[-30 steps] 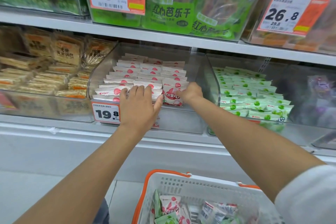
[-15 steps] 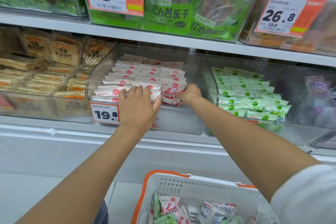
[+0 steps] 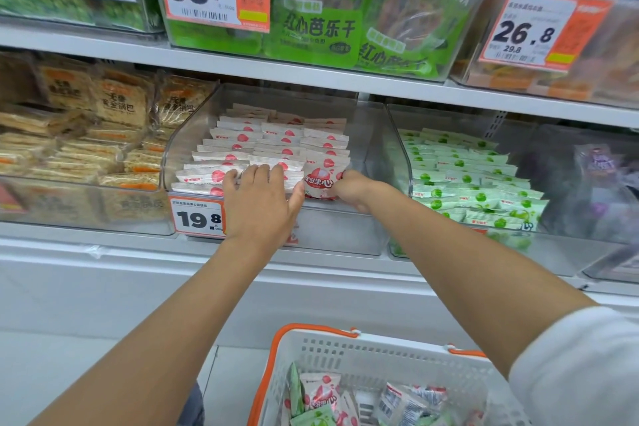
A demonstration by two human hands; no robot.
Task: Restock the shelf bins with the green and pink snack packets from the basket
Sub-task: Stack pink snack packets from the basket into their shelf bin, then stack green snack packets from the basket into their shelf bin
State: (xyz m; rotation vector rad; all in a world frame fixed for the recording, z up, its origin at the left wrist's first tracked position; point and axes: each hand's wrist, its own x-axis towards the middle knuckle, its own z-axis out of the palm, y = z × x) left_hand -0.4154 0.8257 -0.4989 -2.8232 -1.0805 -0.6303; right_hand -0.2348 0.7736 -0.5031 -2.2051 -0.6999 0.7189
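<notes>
At 12 o'clock from the frame's centre, on the middle shelf: a clear pink bin [image 3: 339, 232] packed with rows of pink packets [image 3: 242, 138] standing on edge. Left hand [image 3: 259, 204] laid flat over the front rows, fingers straight and close together, thumb spread toward 3 o'clock against the left edge of one upright packet [image 3: 320, 180]. Right hand [image 3: 352, 188] with fingers curled, pinching that packet's right edge near the bin's front right corner.

Open room inside the bin only at 3 o'clock of the upright packet, as a bare strip between the rows and the right wall. Low front lip directly under both wrists. Upper shelf edge [image 3: 276, 74] overhanging at 12 o'clock, with free space between it and the packet tops.

At 2 o'clock, just beside the pink bin: a second clear green bin [image 3: 394, 149] filled with green packets [image 3: 463, 180]. At 9 o'clock: a bin of cracker packs [image 3: 79, 156]. On the pink bin's front: a price tag [image 3: 195, 216] reading 19.8, partly behind the left wrist.

At 6 o'clock, below both forearms: a white basket [image 3: 380, 339] with an orange rim, holding mixed pink and green packets.

Against a second ago: both hands in almost the same places, upright packet standing slightly taller, more of its printed face showing.
</notes>
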